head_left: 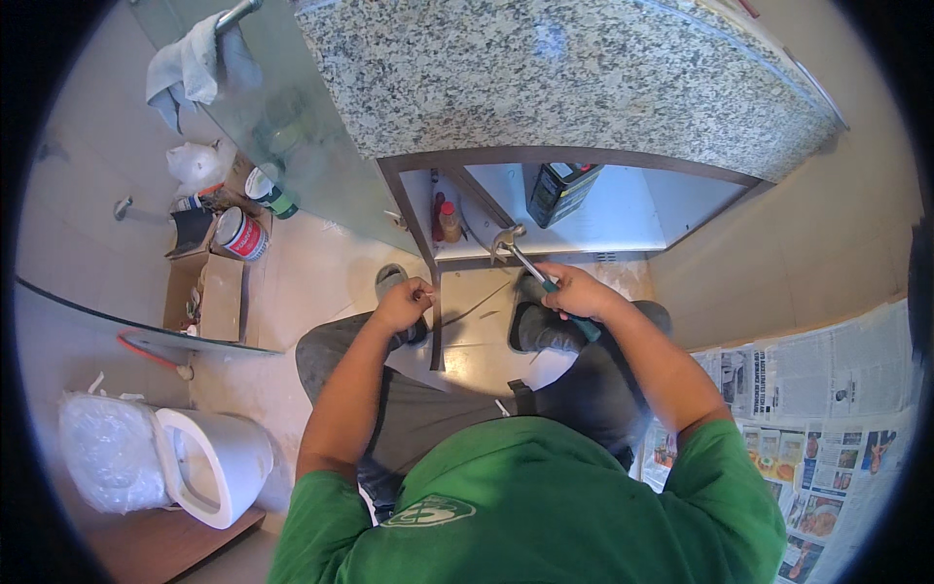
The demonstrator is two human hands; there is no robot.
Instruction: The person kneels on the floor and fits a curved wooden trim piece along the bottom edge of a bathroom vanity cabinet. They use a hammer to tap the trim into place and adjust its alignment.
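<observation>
My right hand (574, 292) is wrapped round the green grip of a claw hammer (525, 263), its metal head up by the lower edge of the open cabinet. At the left, my left hand (404, 306) is closed in a pinch beside a narrow dark strip (437, 336) that runs down from the cabinet frame (416, 219). Something small and pale shows at its fingertips, too small to name. Inside the cabinet are a small bottle with a red cap (449, 222) and a dark rectangular can (562, 195).
A speckled granite countertop (545, 88) overhangs the cabinet. Leftward, behind a glass panel (321, 146), are a cardboard box (229, 292) and a paint can (240, 234). A white toilet (243, 457) stands lower left; newspaper sheets (827, 389) spread at the right.
</observation>
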